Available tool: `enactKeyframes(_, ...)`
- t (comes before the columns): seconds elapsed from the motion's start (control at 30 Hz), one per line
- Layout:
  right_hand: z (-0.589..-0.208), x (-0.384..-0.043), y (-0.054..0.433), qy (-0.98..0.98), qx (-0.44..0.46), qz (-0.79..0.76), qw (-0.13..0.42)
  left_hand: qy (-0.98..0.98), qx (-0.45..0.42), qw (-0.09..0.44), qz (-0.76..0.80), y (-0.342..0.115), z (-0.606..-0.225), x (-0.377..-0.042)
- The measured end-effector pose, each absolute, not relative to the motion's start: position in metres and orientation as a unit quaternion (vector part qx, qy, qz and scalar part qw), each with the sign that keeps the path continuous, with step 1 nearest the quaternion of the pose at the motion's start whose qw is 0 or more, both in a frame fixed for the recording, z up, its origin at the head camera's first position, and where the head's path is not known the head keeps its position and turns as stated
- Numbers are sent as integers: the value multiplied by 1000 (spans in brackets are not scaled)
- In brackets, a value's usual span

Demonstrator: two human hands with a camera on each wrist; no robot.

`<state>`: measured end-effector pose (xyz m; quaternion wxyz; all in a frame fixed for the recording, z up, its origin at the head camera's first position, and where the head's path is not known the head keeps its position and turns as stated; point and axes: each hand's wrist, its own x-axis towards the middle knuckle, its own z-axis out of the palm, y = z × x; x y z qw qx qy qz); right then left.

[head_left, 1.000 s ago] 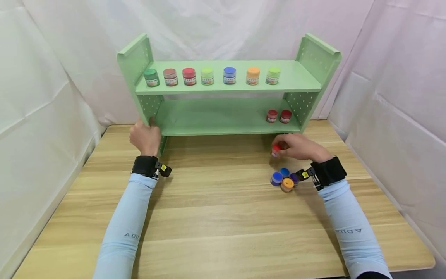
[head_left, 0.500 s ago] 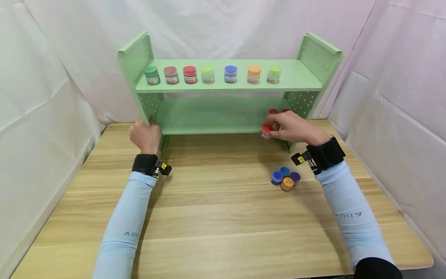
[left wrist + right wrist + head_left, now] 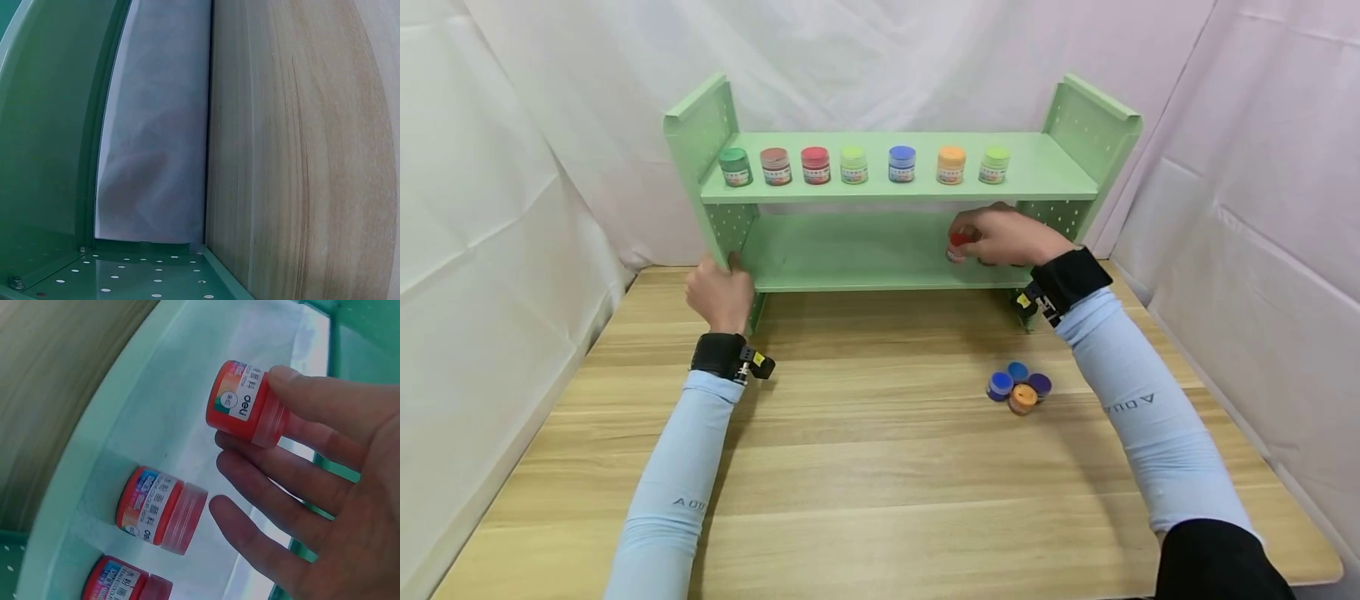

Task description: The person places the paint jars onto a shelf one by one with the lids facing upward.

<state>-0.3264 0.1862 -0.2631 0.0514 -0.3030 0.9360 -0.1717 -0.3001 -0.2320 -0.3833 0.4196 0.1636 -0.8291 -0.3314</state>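
My right hand pinches a small red paint jar by its lid, between thumb and fingers. It is over the lower shelf of a green two-tier rack, toward the right end. In the right wrist view, two more red paint jars, a nearer one and a lower one, stand on that shelf beside the fingers. The head view shows them mostly hidden behind the hand. My left hand grips the left side panel of the rack, with the thumb on its inner side.
Several paint jars line the upper shelf, from a dark green jar to a light green jar. On the wooden table, two blue jars, a purple jar and an orange jar stand clustered. White cloth hangs behind.
My right hand has carried the red paint jar from above the table up and leftward to the lower shelf, left of the two red jars there. The left hand keeps its grip on the rack.
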Motion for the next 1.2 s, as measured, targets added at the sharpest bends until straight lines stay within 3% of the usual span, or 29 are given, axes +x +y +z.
enactKeyframes(0.43,-268,-346,176,942,-250,-175,137,-833,159,416,-328,-233,-382,-297)
enactKeyframes(1.2,-273,-353,178,945,-231,-179,145,-833,164,420,-320,-233,-382,-298)
